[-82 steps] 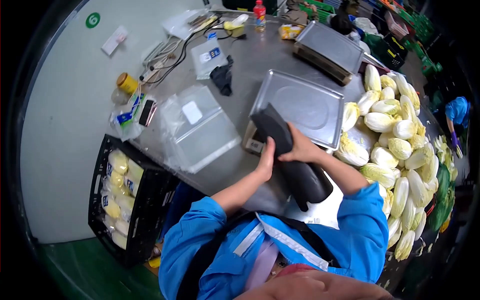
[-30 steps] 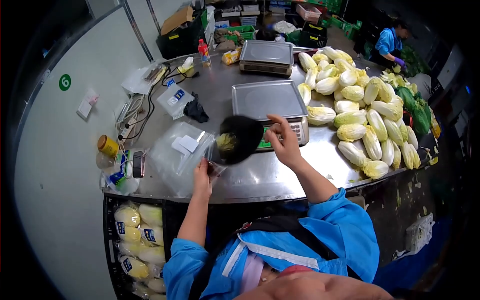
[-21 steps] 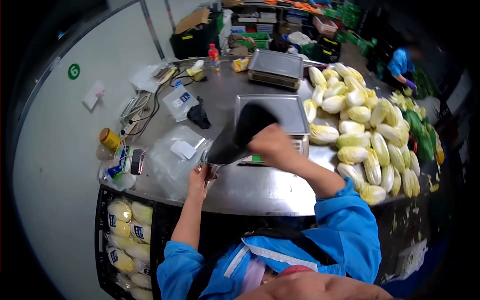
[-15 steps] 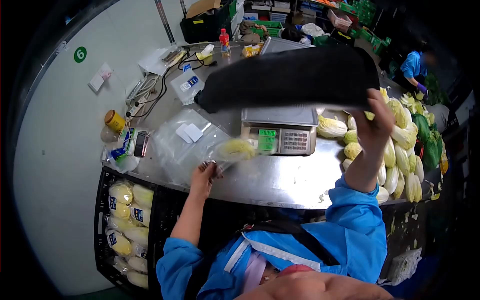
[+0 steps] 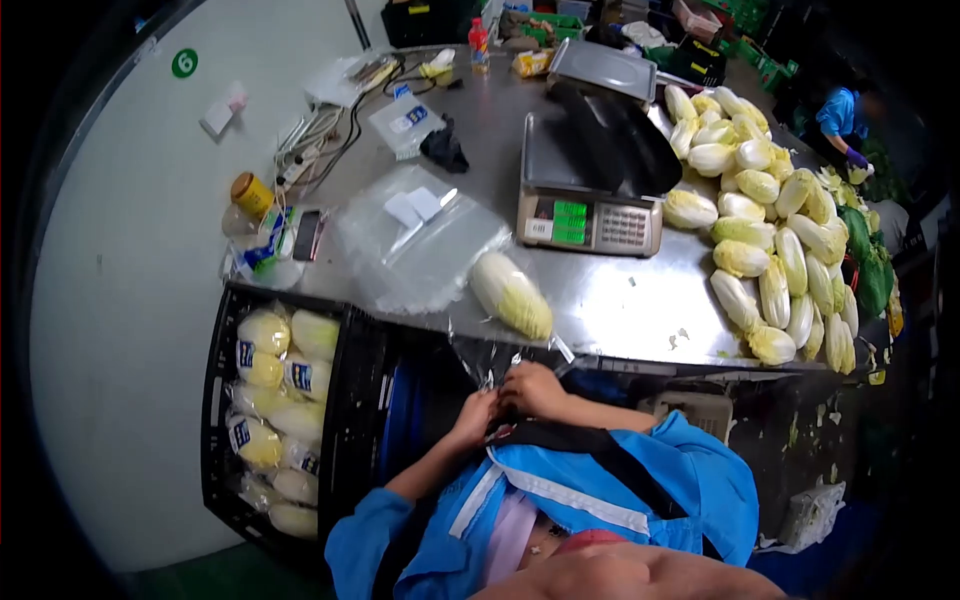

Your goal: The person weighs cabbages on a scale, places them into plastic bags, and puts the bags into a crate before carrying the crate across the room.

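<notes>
Cabbage [image 5: 512, 296] in clear bag [image 5: 480, 360], lying at counter's [image 5: 640, 320] front edge; bag end runs over toward the body. Risk: a hard tug could drag the cabbage off or tear the film. Black sleeve [image 5: 630, 145] on scale [image 5: 628, 232] might roll if knocked. Left hand [image 5: 478, 413] and right hand [image 5: 533, 390] side by side, fingers curled nearly closed, pinching bag end.

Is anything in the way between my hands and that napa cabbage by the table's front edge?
Nothing separate visibly is: only clear plastic film stretches between your left hand, right hand and the napa cabbage, over the table's front edge.
</notes>
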### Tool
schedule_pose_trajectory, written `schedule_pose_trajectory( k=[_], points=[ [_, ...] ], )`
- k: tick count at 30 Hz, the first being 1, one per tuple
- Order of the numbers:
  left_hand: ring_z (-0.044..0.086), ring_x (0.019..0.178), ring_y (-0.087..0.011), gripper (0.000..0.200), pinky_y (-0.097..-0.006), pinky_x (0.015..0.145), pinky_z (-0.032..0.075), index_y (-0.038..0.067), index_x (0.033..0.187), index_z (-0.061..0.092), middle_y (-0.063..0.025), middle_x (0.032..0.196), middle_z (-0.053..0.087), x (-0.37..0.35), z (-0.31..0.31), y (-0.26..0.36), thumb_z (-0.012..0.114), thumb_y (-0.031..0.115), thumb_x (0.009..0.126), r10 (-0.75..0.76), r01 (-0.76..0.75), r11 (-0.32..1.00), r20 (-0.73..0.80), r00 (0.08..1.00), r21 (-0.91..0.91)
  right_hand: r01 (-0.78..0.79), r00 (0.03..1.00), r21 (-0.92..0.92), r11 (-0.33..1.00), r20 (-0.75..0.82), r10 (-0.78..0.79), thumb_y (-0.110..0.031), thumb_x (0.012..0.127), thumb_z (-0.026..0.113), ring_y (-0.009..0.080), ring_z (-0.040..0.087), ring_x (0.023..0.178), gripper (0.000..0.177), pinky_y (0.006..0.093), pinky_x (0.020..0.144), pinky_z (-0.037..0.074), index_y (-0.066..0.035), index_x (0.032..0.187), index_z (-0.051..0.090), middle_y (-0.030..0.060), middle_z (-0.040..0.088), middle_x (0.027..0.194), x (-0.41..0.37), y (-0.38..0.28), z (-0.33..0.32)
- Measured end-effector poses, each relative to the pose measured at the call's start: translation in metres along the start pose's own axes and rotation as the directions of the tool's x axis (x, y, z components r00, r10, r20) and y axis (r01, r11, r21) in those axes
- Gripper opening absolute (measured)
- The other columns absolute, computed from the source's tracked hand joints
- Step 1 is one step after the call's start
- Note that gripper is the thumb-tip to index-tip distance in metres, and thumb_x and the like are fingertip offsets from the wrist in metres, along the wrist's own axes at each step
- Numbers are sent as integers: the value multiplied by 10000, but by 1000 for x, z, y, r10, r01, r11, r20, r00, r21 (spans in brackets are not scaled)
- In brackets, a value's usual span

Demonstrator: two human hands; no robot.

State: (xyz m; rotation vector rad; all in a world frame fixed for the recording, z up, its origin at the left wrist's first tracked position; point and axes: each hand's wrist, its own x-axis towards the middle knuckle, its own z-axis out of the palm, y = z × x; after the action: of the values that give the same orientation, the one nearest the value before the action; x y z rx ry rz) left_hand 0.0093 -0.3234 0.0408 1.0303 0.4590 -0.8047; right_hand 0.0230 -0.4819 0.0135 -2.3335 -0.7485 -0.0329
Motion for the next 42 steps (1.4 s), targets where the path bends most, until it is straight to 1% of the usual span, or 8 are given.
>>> schedule_pose_trajectory(
  k=[11, 14, 18, 22, 26, 30, 36, 42],
  points=[
    [587, 807, -155, 201, -248, 740, 433, -23, 882, 559, -91, 828, 629, 56, -72, -31, 444, 141, 885, 578, -550, 745, 44, 815, 377, -170, 895, -149, 974, 391, 216, -236, 736, 575, 287, 567, 756, 183, 391, 663, 460, -65, 800, 573, 93, 570, 803, -122, 14, -32],
    [589, 870, -148, 291, -256, 802, 431, -34, 1108, 499, -95, 912, 631, 29, -114, -17, 464, 143, 881, 201, -401, 663, 366, 909, 632, -395, 243, -641, 659, 618, 747, -183, 713, 593, 279, 562, 956, 304, 367, 796, 458, -78, 998, 584, 123, 579, 1034, -266, 91, -36],
    [432, 1121, -296, 564, -384, 914, 328, 62, 1191, 466, -117, 1181, 496, 29, -119, 1, 677, 202, 688, 708, -239, -46, 200, 677, 970, -268, 870, -574, 774, 201, 450, -34, 691, 520, 322, 515, 976, 502, 408, 810, 425, -22, 1183, 426, 172, 524, 1086, -217, 75, -50],
    [290, 1219, -224, 596, -415, 924, 255, 214, 1197, 482, -43, 1328, 346, 57, -70, 15, 688, 281, 642, 560, -288, -703, 756, 339, 650, -115, 990, -452, 885, -126, 64, -21, 650, 565, 289, 471, 1052, 478, 383, 848, 384, -99, 1118, 507, 124, 500, 1157, -74, 76, -61],
    [576, 911, -184, 148, -371, 798, 386, 155, 851, 633, -3, 911, 633, 72, -51, 37, 576, 240, 745, 542, -604, -252, 627, 560, 756, 171, 984, -210, 963, -3, -176, -105, 728, 560, 254, 550, 943, 220, 350, 799, 416, -103, 943, 609, 105, 601, 969, -26, 107, -59],
    [586, 480, -204, 483, -350, 564, 470, 51, 641, 615, -83, 509, 571, 112, -71, 52, 388, 409, 871, 342, -167, 785, -193, 920, 596, -656, 654, 547, 520, 67, 754, -318, 889, 432, 144, 528, 454, 468, 267, 457, 402, -28, 525, 485, 76, 526, 506, 4, 139, -44],
    [572, 776, -276, 242, -399, 675, 408, 47, 739, 570, -88, 744, 587, 114, -36, 60, 586, 289, 749, 820, 58, -184, 121, 560, 981, -561, 820, -311, 768, -82, 566, -256, 764, 589, 241, 575, 864, 383, 371, 724, 448, 1, 1036, 507, 154, 587, 967, 19, 121, -64],
    [547, 750, -272, 156, -386, 677, 401, 76, 741, 558, -89, 753, 574, 150, -12, 52, 561, 229, 770, 745, -346, -223, 389, 543, 911, -408, 895, 221, 886, -97, 436, -255, 571, 756, 328, 390, 1171, 917, 352, 955, 348, -30, 1311, 262, 216, 361, 1283, 39, 82, -31]
  ],
)
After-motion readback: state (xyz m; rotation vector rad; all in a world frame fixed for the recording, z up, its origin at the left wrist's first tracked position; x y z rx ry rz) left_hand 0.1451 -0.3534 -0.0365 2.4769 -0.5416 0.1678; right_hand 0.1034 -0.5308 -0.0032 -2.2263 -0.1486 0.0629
